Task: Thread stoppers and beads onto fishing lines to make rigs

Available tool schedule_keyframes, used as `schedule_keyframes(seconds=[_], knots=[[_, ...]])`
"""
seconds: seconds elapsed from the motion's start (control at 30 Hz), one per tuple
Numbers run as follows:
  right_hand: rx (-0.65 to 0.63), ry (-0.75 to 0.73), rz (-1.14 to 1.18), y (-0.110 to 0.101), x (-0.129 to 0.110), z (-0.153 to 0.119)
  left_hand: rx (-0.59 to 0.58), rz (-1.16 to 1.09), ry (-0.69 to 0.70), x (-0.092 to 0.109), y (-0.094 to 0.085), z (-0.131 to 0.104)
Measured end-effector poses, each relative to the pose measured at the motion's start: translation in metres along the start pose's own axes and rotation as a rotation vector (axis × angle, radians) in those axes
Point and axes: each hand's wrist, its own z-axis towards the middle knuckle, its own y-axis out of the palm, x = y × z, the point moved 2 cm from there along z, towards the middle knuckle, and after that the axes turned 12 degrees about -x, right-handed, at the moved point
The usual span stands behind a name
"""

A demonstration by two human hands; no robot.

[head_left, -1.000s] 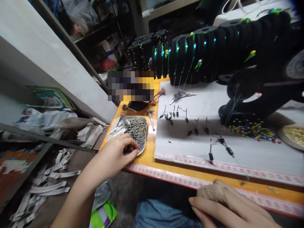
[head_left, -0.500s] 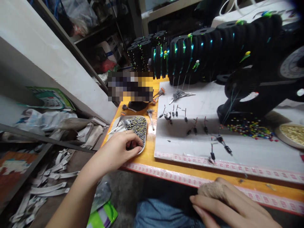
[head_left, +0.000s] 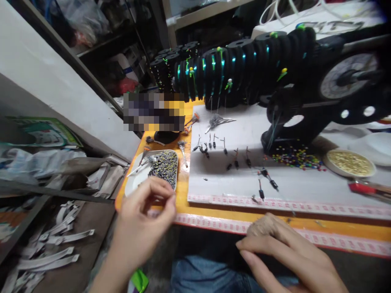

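Grey-and-yellow pieces lie plentiful in the white tray on the table, seemingly many left, while several black wired parts on the board look put together, and the left hand and right hand are apart, any grip impossible to tell.

Room over white board, tray at left; black spools blocking rear

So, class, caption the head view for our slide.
Left hand near a shallow white tray of small grey-and-yellow pieces; right hand near pink numbered tape.
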Motion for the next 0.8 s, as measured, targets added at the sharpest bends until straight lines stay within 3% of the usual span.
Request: schedule_keyframes(seconds=[0.1, 0.17, 0.27, 0.43, 0.8], knots=[[0.019, 0.051, 0.061, -0.005, -0.004, 0.005, -0.152, -0.463, -0.056, 0.008, 0.05, -0.019], [0.008, 0.087, 0.131, -0.008, -0.006, 0.006, -0.191, -0.847, -0.217, 0.01, 0.08, -0.026], [-0.03, 0.135, 0.245, -0.01, -0.008, 0.005, -0.199, -1.214, -0.377, 0.013, 0.108, -0.031], [-0.009, 0.145, 0.365, -0.014, -0.01, 0.01, -0.19, -1.401, -0.389, 0.022, 0.116, -0.029], [-0.003, 0.145, 0.416, -0.014, -0.012, 0.005, -0.241, -1.462, -0.413, 0.024, 0.115, -0.031]])
